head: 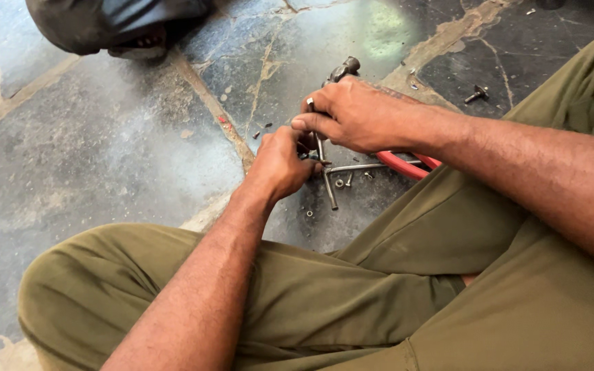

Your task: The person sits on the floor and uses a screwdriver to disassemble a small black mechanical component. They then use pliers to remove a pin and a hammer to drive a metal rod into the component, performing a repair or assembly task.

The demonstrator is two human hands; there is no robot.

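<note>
a person sits cross-legged on a stone floor (104, 137) of dark, cracked slabs with pale joints, seen from above, wearing olive green trousers (352, 302). both bare forearms reach forward and meet over the floor just ahead of the knees. the left hand (280, 165) is clenched around a small part at the top of a metal cross-shaped tool (331, 172); what exactly sits inside the fist is hidden by the fingers. the right hand (352, 113) lies just above and beside it, fingers curled and grasping the upper end of the same tool, with thumb and forefinger pinched toward the left hand so that the two hands touch. the tool's thin steel arms stick out below the hands, one pointing down toward the person and one running to the right. a red curved handle (407, 165) shows under the right wrist, lying on the floor against the trouser leg. a dark metal knob (344, 69) pokes out beyond the right hand's knuckles. small nuts and washers (342, 183) lie scattered on the floor just beside the tool, and a lone bolt (476, 94) lies well apart to the right. at the top left edge a dark rounded object (104, 24) rests on the floor.
</note>
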